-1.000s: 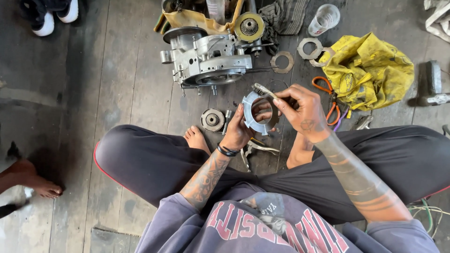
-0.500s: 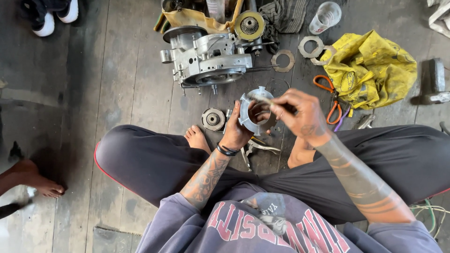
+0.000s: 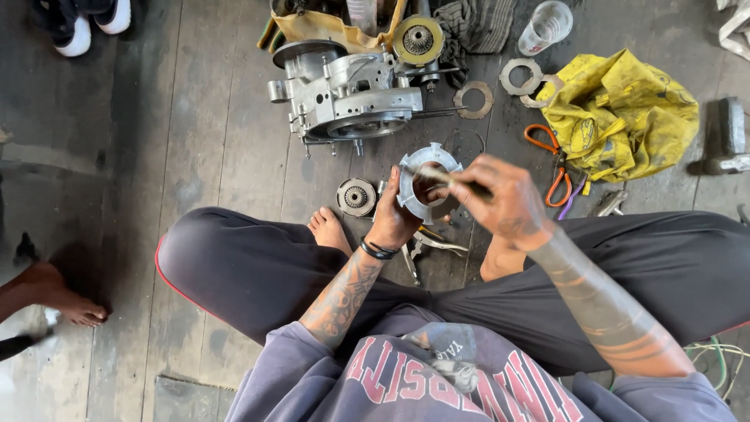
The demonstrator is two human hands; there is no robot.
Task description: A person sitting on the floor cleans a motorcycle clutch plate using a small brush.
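Round silver metal clutch hub (image 3: 426,184) sits gripped in left hand (image 3: 393,223) above wooden floor (image 3: 195,141); right hand (image 3: 504,199) pinches thin metal rod (image 3: 437,177) into it. Best keep hub steady.

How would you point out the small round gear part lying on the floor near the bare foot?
Start at the big grey engine casing on the floorboards. Toward the person, beside the bare foot, lies a small toothed disc, alone and untouched, unlike the ring being held.
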